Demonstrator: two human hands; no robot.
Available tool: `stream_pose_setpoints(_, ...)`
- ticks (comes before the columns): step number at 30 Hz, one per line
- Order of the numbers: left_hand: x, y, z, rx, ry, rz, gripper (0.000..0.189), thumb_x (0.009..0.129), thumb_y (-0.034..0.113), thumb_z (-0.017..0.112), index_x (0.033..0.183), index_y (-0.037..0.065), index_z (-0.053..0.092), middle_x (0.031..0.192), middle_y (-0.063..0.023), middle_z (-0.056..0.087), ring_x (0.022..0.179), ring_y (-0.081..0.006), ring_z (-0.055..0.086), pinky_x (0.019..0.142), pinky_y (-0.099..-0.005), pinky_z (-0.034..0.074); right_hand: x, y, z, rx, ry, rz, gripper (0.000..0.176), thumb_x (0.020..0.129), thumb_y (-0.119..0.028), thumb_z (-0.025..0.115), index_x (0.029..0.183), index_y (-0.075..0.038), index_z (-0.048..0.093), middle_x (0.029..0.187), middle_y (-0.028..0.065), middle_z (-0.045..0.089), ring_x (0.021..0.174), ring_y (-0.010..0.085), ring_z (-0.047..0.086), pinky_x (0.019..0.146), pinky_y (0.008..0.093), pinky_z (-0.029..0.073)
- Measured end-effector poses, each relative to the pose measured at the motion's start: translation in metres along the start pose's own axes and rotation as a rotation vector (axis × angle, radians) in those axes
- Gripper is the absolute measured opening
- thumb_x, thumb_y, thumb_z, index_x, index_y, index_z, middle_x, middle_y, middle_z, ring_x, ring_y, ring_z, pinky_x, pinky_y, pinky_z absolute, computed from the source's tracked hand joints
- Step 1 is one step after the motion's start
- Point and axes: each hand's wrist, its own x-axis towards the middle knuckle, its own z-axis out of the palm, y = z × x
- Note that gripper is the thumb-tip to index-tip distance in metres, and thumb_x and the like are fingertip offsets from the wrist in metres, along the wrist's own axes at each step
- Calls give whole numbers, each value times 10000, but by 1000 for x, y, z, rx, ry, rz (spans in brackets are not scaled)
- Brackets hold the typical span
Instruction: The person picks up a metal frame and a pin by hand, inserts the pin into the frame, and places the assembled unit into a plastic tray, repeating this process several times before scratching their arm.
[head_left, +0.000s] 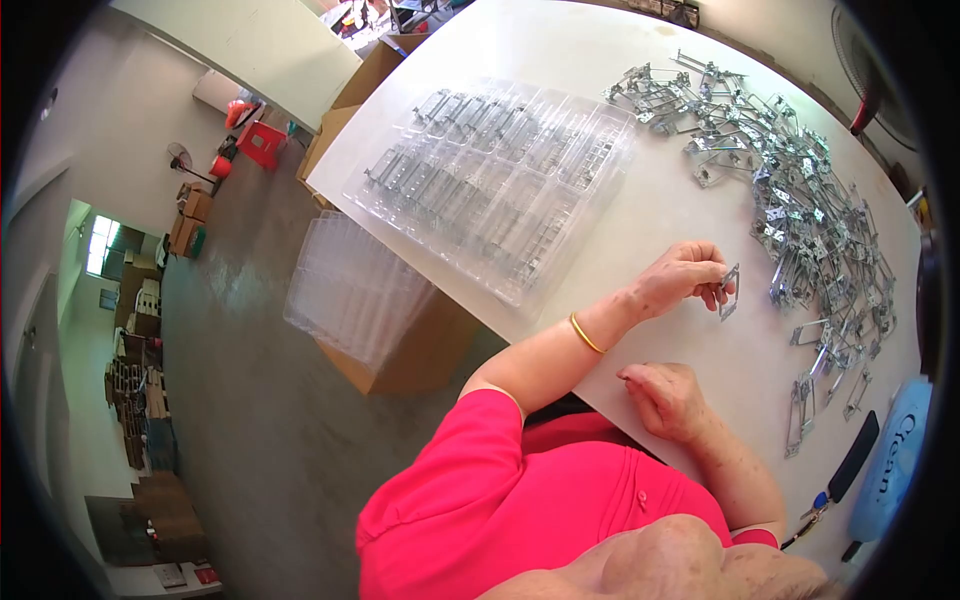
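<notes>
My left hand (685, 280), with a yellow bangle at the wrist, pinches a small metal bracket assembly (730, 293) over the white table (590, 340). Nearer my body, my right hand (667, 400) is closed at the table edge with its fingers curled in; whatever they hold, if anything, is too small to make out. A tangled pile of similar metal assemblies (800, 200) spreads to the right of my left hand. Left of that hand, a clear plastic tray (560, 245) has compartments, many of them holding rows of metal assemblies.
Below the table's left edge, clear plastic trays (350, 290) rest on a cardboard box (420, 345). A blue packet marked "Clean" (893, 465) and a black strap-like item (853, 455) lie at the right. A fan (875, 70) stands at the upper right.
</notes>
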Motion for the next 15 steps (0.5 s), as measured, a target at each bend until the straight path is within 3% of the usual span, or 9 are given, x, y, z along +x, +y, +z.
stream_pose_setpoints(15, 7, -14, -19, -141, 11, -68, 133, 989, 138, 622, 1034, 16, 593, 960, -134, 703, 831, -216, 705, 707, -359, 599, 9, -9, -22, -16, 17, 85, 193, 871, 40, 686, 1047, -41, 683, 836, 107, 696, 694, 281, 689, 604, 371, 547)
